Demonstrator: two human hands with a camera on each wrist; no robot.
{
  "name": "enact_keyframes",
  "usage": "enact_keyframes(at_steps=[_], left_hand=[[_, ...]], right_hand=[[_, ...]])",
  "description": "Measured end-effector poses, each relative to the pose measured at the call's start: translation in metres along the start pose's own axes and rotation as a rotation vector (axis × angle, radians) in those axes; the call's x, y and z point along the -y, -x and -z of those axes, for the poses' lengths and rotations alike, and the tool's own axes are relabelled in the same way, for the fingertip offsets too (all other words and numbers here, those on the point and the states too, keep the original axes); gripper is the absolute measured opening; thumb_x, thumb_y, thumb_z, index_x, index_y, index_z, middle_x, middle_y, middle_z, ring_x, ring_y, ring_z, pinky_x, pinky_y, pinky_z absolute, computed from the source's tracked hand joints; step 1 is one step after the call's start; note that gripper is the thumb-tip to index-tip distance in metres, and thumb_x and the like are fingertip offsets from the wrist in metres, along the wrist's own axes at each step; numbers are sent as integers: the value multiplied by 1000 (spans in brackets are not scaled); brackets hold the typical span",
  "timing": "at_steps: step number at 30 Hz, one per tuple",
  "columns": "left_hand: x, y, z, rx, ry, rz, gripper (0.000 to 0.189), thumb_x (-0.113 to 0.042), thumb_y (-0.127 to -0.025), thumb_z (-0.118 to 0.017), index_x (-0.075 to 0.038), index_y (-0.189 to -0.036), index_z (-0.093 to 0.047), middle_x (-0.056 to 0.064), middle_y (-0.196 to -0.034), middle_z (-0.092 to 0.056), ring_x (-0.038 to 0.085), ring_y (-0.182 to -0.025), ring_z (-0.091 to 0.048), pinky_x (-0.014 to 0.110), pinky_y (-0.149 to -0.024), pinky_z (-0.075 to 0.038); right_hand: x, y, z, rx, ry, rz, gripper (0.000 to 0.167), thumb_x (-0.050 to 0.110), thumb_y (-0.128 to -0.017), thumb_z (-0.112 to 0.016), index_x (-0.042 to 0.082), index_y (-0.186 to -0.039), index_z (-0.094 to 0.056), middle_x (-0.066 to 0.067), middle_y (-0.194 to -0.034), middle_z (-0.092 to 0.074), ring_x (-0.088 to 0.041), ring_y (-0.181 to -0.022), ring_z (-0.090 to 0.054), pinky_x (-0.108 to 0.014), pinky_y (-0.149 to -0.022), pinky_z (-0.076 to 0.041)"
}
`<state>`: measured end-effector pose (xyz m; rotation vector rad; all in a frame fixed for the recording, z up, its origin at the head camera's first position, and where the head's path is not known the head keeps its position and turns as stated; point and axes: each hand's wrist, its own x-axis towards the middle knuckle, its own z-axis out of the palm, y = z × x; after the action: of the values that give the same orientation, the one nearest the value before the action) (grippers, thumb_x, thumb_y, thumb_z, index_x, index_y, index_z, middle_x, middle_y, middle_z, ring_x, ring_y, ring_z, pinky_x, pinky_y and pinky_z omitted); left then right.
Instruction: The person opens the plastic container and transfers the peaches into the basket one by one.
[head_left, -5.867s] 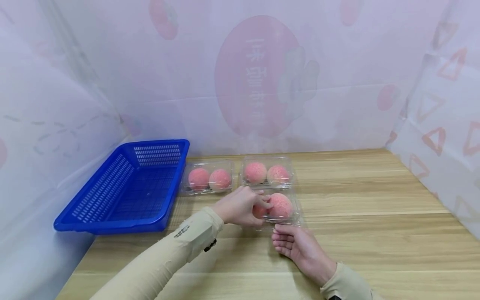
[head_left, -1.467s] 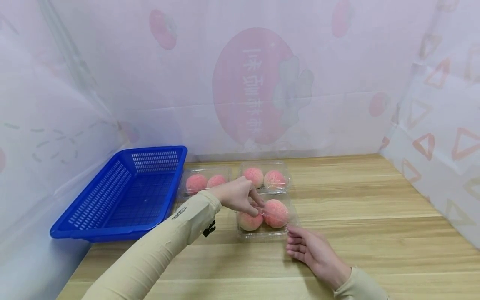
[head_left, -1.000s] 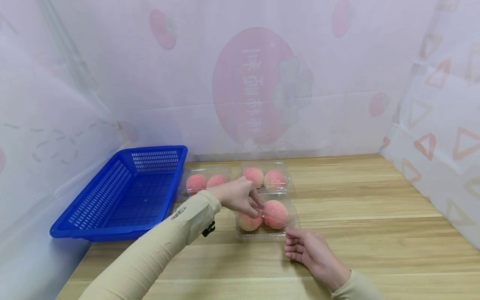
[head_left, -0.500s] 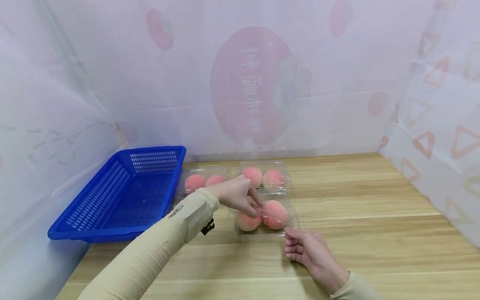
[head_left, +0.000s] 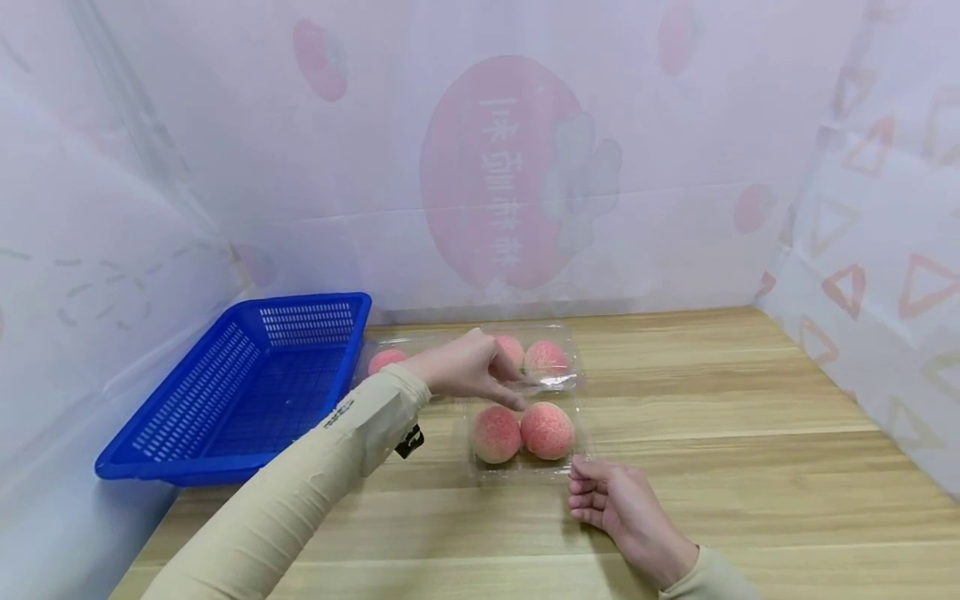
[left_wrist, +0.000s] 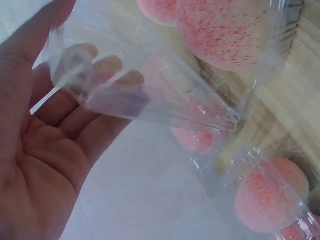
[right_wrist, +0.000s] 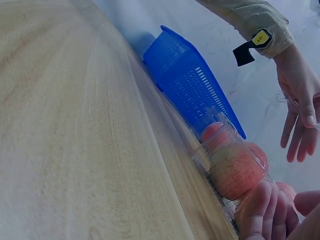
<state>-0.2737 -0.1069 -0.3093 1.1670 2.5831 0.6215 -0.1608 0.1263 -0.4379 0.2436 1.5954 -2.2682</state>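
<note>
In the head view, my left hand (head_left: 471, 367) is above the back of the nearest clear plastic clamshell box (head_left: 517, 472). It pinches the raised lid (left_wrist: 117, 107), thumb on one side and fingers behind the film in the left wrist view. Two pink peaches, a left one (head_left: 497, 434) and a right one (head_left: 547, 431), sit side by side in the uncovered base. My right hand (head_left: 622, 508) has its fingers curled at the box's near right corner, thumb and forefinger gripping the edge. Right behind the lid, a second box with two peaches (head_left: 547, 358) is partly hidden by my left hand.
A blue perforated plastic basket (head_left: 213, 468) stands at the left of the wooden table (head_left: 705, 433). Between it and my left hand lies another clear box with peaches (head_left: 386, 360), mostly covered by the hand. Printed white sheeting (head_left: 675, 258) walls the back and sides.
Several seconds ago the near box lay farther back; it has come toward me. In the last half second my left hand has moved up and back, lifting the lid off the peaches.
</note>
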Motion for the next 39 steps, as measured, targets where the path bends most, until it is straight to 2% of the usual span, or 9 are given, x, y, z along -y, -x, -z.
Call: enact_keyframes(at_steps=[3,8,13,16,22,27,30,33,39], left_hand=[[0,2,5,-58,18,-35,14,-35,-83,-79,-21,-85,-78,-16,-75,-70,4,-68,-64,24,-66,-55],[-1,7,8,-192,-40,-75,12,-30,-90,-73,-21,-84,-74,-14,-76,-69,2,-67,-63,23,-66,-53],[2,12,5,-397,-158,-12,23,-30,-93,-71,-12,-105,-77,-3,-95,-73,8,-84,-67,27,-77,-55],[3,16,2,-516,-228,-11,26,-24,-92,-72,-9,-113,-74,2,-108,-71,16,-101,-65,32,-89,-52],[4,23,-11,-692,-327,-142,29,-13,-88,-74,-3,-115,-69,12,-130,-59,28,-124,-49,38,-102,-43],[3,30,-26,-824,-363,-294,33,-10,-82,-78,-2,-112,-67,16,-130,-56,28,-122,-51,36,-92,-51],[1,33,-36,-827,-323,-343,36,-10,-80,-79,-2,-113,-66,14,-126,-58,26,-118,-54,33,-91,-51],[1,35,-47,-770,-233,-352,41,-11,-79,-81,-1,-115,-65,12,-124,-59,23,-118,-54,30,-99,-45],[10,35,-68,-664,-123,-285,54,-19,-76,-86,-3,-121,-61,7,-123,-60,20,-115,-57,31,-98,-46]], right_hand=[[0,0,-1,0,-3,-4,16,14,-95,-63,-2,-94,-64,-9,-84,-64,-20,-73,-62,-34,-72,-55],[0,1,-1,-6,-8,-5,15,13,-95,-62,-2,-93,-65,-9,-82,-64,-19,-72,-62,-33,-72,-55],[-1,1,0,-1,-15,-5,15,13,-95,-63,-2,-93,-65,-9,-83,-64,-19,-72,-62,-33,-72,-55],[-1,1,0,1,-14,-4,16,14,-95,-63,-1,-94,-65,-9,-84,-64,-19,-73,-61,-33,-73,-55],[0,2,1,8,-22,-7,16,14,-95,-63,-1,-95,-65,-8,-84,-64,-19,-73,-62,-33,-73,-55],[0,2,1,21,-16,-18,19,15,-95,-63,-4,-97,-65,-9,-85,-64,-19,-74,-62,-33,-74,-55],[0,2,1,25,-14,-18,19,15,-96,-62,-4,-97,-64,-9,-86,-64,-19,-75,-62,-33,-75,-54],[1,3,1,30,-15,-16,18,16,-96,-61,-3,-97,-65,-9,-86,-64,-19,-76,-62,-33,-75,-54],[1,3,1,30,-22,-27,19,16,-96,-62,-3,-97,-64,-8,-85,-64,-19,-75,-62,-33,-75,-55]])
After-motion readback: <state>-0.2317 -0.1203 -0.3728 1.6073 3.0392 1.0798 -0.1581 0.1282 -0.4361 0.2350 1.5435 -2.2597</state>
